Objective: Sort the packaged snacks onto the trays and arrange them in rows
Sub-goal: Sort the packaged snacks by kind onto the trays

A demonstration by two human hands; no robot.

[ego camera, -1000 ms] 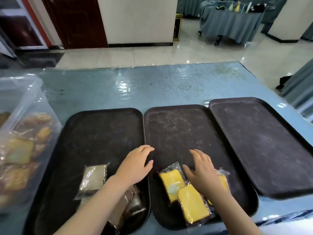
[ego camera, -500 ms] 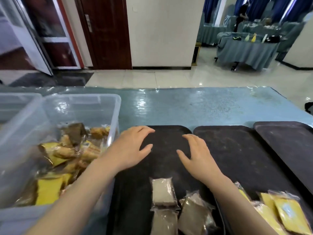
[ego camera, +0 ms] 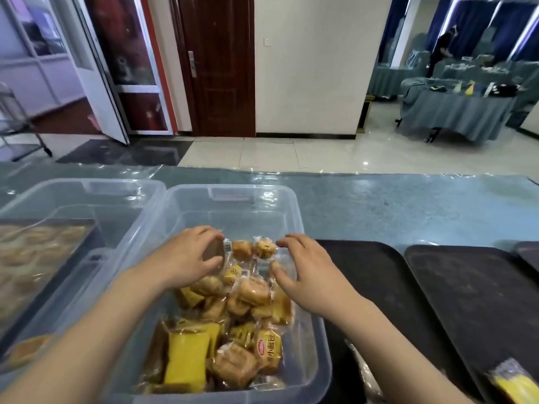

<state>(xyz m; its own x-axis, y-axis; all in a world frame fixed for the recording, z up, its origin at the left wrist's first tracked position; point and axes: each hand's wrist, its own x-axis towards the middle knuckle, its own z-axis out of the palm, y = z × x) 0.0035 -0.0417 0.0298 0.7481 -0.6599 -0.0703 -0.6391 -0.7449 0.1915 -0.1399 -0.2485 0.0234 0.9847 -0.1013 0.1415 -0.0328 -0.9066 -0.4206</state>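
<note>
A clear plastic bin (ego camera: pixel 294 217) in front of me holds several packaged snacks (ego camera: pixel 250 293): yellow cakes, golden buns and brown pieces. My left hand (ego camera: pixel 186 258) reaches into the bin and grips a brown packet (ego camera: pixel 215 249) between fingers and thumb. My right hand (ego camera: pixel 309 272) hovers over the pile with fingers arched, its fingertips touching clear wrapping beside a small round bun (ego camera: pixel 264 248). To the right lie the dark trays (ego camera: pixel 370 272), (ego camera: pixel 472 293). One yellow packet (ego camera: pixel 514 384) shows at the bottom right on the middle tray.
A second clear bin (ego camera: pixel 87 188) stands at the left with a tray of buns inside. A third dark tray (ego camera: pixel 529 255) peeks in at the right edge. The blue table top (ego camera: pixel 393 211) stretches beyond. A person stands at draped tables far back right.
My view swung left from the trays to the bin. Both hands moved from above the trays into the bin, and my left hand has taken hold of a brown packet.
</note>
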